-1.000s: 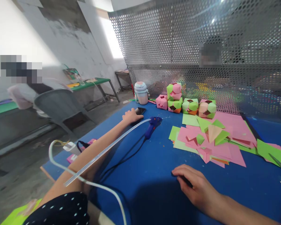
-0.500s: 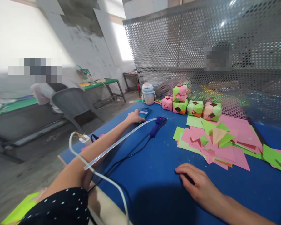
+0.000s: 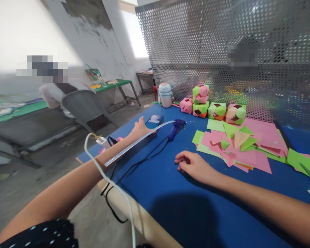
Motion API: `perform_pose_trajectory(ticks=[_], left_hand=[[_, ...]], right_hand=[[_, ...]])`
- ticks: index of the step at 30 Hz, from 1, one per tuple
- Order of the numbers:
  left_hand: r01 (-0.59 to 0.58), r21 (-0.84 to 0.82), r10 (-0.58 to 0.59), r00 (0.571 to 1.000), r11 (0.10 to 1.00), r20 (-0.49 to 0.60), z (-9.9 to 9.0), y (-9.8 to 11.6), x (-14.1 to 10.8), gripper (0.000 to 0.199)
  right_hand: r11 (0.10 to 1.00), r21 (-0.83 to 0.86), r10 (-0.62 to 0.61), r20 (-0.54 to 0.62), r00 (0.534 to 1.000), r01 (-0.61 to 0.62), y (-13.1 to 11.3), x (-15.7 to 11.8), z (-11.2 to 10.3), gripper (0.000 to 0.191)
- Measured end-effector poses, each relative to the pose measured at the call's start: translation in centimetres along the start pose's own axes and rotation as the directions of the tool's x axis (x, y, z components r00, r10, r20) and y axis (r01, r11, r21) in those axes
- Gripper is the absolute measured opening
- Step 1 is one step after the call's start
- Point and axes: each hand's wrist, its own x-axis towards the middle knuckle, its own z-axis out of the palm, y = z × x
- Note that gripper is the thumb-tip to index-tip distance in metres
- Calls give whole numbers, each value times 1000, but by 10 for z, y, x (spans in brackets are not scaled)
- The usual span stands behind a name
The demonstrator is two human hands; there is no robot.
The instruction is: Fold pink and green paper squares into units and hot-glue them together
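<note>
At the far left part of the blue table, my left hand (image 3: pixel 141 130) grips the near end of a phone (image 3: pixel 155 120), thumb along one side and fingers at the other. A hot glue stick (image 3: pixel 139 143) crosses in front of this hand and partly hides the thumb. It sticks out of the back of a blue glue gun (image 3: pixel 177 129), which lies on the table just right of the phone. My right hand (image 3: pixel 193 166) rests on the tabletop in front of the paper, fingers loosely curled, thumb and forefinger apart, with nothing visible between them.
Folded paper cubes (image 3: pixel 200 109) and a bottle (image 3: pixel 165 95) stand before a perforated metal screen (image 3: pixel 209 41). Pink and green paper sheets (image 3: pixel 263 160) lie at right, with scissors (image 3: pixel 308 172). A white cable (image 3: pixel 111 182) loops past my left forearm. Another person (image 3: pixel 50 93) sits beyond.
My left hand has shifted the phone left and towards me. My right hand has moved left and farther forward on the table. The view has tilted down slightly.
</note>
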Motion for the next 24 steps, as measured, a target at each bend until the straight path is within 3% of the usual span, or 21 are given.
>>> perform_pose_trajectory(ticks=[3,5,7,9,11,15,18,24], left_hand=[[-3,70,2,1000,998,11,-15,-5,-45,101],[-9,95,8,1000,995,20,-23,-5,-77,100],[-59,89,56,998,994,32,-27,-1,-107,87],[-56,96,55,998,994,14,-27,7,-132,72],[-67,85,66,998,994,17,-22,17,-149,70],[-129,5,129,990,992,-53,-7,32,-167,87],[-186,10,186,979,983,-79,3,39,-173,79],[-323,131,342,925,937,-167,15,51,-178,76]], right_hand=[[890,407,200,61,978,-207,-9,22,22,17],[831,497,243,81,967,-250,-14,29,38,18],[795,546,263,84,961,-265,-18,33,53,20],[764,591,272,70,960,-260,-21,35,67,22],[742,628,267,43,963,-234,-23,35,79,23],[747,649,252,-71,965,-147,-20,33,94,33],[779,619,267,-187,945,-97,-13,30,93,38],[716,686,311,-149,939,-129,-11,24,62,22]])
